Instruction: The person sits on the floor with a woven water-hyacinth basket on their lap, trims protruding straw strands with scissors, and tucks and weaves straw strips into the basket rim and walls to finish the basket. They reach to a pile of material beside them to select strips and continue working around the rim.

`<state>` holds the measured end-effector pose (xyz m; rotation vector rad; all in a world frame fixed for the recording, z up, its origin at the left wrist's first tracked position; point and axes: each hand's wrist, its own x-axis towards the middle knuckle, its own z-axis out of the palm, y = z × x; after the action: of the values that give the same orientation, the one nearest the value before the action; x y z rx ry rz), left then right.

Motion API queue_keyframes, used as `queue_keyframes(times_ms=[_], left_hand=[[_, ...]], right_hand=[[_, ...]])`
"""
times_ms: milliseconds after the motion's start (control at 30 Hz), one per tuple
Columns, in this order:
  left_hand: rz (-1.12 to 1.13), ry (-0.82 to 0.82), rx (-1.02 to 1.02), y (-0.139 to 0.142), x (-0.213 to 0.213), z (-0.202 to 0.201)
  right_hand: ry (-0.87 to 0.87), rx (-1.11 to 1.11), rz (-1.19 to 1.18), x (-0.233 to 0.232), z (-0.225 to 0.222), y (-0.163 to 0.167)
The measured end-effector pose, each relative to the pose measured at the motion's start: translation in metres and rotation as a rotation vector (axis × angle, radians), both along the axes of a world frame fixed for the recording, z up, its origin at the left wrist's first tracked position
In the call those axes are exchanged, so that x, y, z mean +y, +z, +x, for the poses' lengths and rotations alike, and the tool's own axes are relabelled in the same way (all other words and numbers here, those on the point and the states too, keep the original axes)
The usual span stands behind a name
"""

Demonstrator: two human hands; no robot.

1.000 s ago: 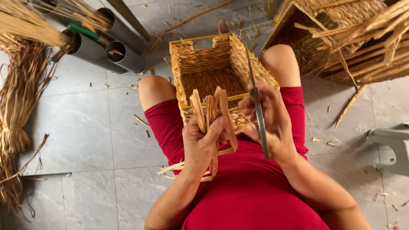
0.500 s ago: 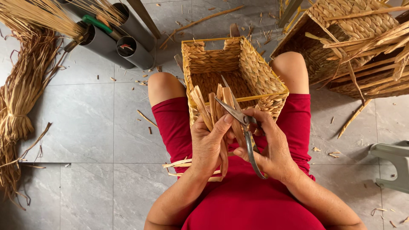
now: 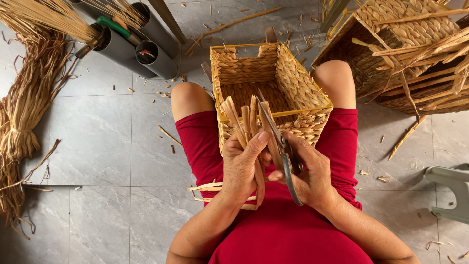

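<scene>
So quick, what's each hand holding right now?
Left hand: closed around a bunch of flat straw strips.
Right hand: closed on the scissors, blades at the strips.

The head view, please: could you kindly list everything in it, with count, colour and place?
woven basket: one, tan, between the knees
strips: several, tan, in the left hand
scissors: one, grey metal, in the right hand
straw bundle: one, golden, far left floor
tubes: about three, grey, top left
stacked baskets: at least two, tan, top right
plastic stool: one, pale grey, right edge
left hand: one, gripping strips
right hand: one, holding scissors
</scene>
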<state>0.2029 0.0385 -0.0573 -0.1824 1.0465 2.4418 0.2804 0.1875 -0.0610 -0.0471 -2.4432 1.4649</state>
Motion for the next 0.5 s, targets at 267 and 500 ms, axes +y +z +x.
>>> queue_keyframes(times_ms=[267, 500], left_hand=[[0.046, -0.057, 0.031, -0.003, -0.002, 0.005], [-0.019, -0.077, 0.015, 0.0, 0.0, 0.003]], right_hand=[[0.027, 0.103, -0.063, -0.001, 0.006, -0.014], [0.101, 0.006, -0.716, 0.0, 0.006, -0.008]])
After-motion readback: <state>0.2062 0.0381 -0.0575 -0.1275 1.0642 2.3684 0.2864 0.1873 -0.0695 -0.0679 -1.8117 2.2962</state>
